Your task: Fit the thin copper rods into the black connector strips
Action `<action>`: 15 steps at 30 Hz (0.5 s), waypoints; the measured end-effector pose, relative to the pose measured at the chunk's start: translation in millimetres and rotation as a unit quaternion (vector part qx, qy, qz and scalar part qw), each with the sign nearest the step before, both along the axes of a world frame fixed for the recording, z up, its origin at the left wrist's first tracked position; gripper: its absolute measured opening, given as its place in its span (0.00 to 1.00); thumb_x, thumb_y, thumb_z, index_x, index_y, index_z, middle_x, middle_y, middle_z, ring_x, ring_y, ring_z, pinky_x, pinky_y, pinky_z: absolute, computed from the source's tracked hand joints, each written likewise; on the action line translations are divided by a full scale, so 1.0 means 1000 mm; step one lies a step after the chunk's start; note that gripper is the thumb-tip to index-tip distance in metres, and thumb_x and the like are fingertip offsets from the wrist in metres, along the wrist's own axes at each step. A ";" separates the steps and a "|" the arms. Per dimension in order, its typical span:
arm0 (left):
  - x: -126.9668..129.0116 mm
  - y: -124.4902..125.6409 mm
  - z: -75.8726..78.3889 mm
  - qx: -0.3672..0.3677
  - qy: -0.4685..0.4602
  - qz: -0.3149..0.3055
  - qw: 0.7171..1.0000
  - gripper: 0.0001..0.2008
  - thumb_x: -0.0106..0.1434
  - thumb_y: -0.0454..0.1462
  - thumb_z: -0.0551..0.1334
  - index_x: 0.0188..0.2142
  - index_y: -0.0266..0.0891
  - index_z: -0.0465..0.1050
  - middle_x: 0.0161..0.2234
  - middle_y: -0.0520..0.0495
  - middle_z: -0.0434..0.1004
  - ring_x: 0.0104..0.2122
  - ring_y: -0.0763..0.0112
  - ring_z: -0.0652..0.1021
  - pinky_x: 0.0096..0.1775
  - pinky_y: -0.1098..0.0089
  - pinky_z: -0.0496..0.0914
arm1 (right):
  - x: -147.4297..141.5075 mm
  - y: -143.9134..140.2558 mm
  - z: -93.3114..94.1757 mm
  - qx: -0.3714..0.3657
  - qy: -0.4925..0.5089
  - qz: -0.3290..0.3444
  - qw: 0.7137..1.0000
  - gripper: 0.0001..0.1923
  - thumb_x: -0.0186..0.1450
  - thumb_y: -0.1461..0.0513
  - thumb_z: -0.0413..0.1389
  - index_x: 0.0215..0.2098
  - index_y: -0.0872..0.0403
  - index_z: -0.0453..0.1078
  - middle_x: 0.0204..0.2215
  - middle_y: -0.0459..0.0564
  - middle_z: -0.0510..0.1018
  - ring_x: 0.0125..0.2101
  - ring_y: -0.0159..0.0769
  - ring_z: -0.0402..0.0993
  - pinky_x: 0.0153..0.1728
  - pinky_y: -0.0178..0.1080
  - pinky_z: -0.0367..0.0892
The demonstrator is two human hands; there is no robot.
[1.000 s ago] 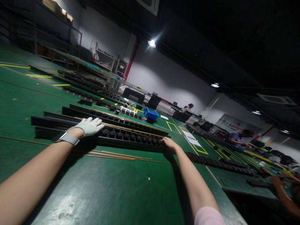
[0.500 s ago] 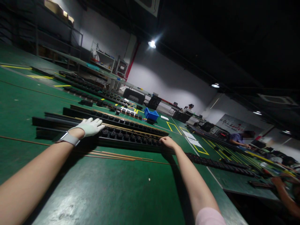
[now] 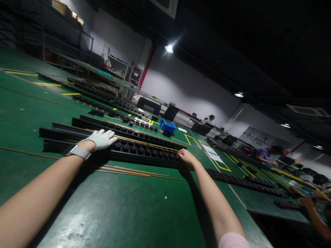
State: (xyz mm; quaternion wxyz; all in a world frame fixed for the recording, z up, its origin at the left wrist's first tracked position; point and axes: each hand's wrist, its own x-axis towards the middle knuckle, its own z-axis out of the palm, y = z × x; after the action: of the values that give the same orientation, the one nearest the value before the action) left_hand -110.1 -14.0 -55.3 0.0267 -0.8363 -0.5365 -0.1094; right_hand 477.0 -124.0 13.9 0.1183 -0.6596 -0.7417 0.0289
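Head view: we see the left hand (image 3: 103, 138), in a pale glove, laid over the black rails (image 3: 144, 160) with its fingers outstretched rather than closed around anything. The bare right hand (image 3: 186, 156) has its fingers curled at the right end of the long brass-coloured rods (image 3: 147, 143), though we cannot tell whether it grips one. Those rods lie lengthwise along the rails, between the two hands, next to a row of round black parts (image 3: 134, 149). On the green table (image 3: 116, 210), nearer to us (just in front of the rails), rest several loose rods (image 3: 129, 171). Beyond the rails we find a blue bin (image 3: 168, 126).
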 end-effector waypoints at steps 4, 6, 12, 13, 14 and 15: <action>0.001 -0.002 0.001 -0.009 -0.005 0.006 1.000 0.27 0.70 0.43 0.56 0.65 0.61 0.78 0.74 0.36 0.65 0.67 0.32 0.67 0.63 0.28 0.59 | 0.007 0.000 0.001 0.016 -0.012 0.025 0.999 0.10 0.66 0.66 0.60 0.41 0.53 0.86 0.49 0.58 0.85 0.50 0.44 0.81 0.58 0.38 0.70; 0.003 -0.004 0.003 -0.016 -0.007 0.013 1.000 0.27 0.70 0.43 0.57 0.65 0.62 0.78 0.74 0.38 0.64 0.68 0.32 0.66 0.63 0.29 0.58 | 0.010 0.002 0.002 0.027 -0.017 0.029 0.999 0.10 0.66 0.66 0.61 0.41 0.53 0.86 0.48 0.58 0.85 0.50 0.46 0.82 0.57 0.40 0.71; 0.006 -0.013 0.011 -0.018 0.019 0.009 1.000 0.27 0.72 0.39 0.53 0.66 0.57 0.77 0.74 0.35 0.64 0.67 0.32 0.66 0.62 0.28 0.60 | 0.014 0.006 0.000 0.038 -0.001 0.010 0.999 0.13 0.63 0.69 0.60 0.41 0.51 0.85 0.47 0.55 0.86 0.48 0.44 0.82 0.54 0.38 0.71; 0.006 -0.015 0.013 -0.018 0.027 0.008 0.999 0.27 0.73 0.38 0.52 0.67 0.54 0.76 0.74 0.34 0.63 0.67 0.33 0.66 0.62 0.28 0.61 | 0.015 0.006 -0.001 0.036 0.002 0.007 0.999 0.14 0.62 0.69 0.60 0.40 0.51 0.85 0.46 0.54 0.86 0.47 0.44 0.82 0.53 0.37 0.71; 0.006 -0.016 0.014 -0.018 0.033 0.006 0.999 0.28 0.73 0.37 0.51 0.67 0.52 0.76 0.74 0.34 0.63 0.66 0.33 0.66 0.62 0.28 0.61 | 0.015 0.006 -0.001 0.035 0.004 0.003 0.999 0.14 0.61 0.70 0.60 0.40 0.51 0.84 0.45 0.54 0.87 0.47 0.44 0.81 0.51 0.36 0.71; 0.007 -0.018 0.015 -0.018 0.036 0.004 0.999 0.27 0.73 0.36 0.51 0.67 0.50 0.75 0.75 0.33 0.62 0.66 0.34 0.66 0.62 0.27 0.61 | 0.016 0.006 -0.002 0.037 0.005 0.000 0.999 0.14 0.60 0.70 0.60 0.40 0.52 0.84 0.45 0.53 0.87 0.46 0.43 0.81 0.50 0.36 0.70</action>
State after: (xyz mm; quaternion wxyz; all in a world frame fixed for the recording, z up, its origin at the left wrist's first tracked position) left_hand -103.5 -31.5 -40.4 0.0319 -0.8377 -0.5407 -0.0695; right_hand 492.8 -118.0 11.8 0.1459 -0.6547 -0.7416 0.0046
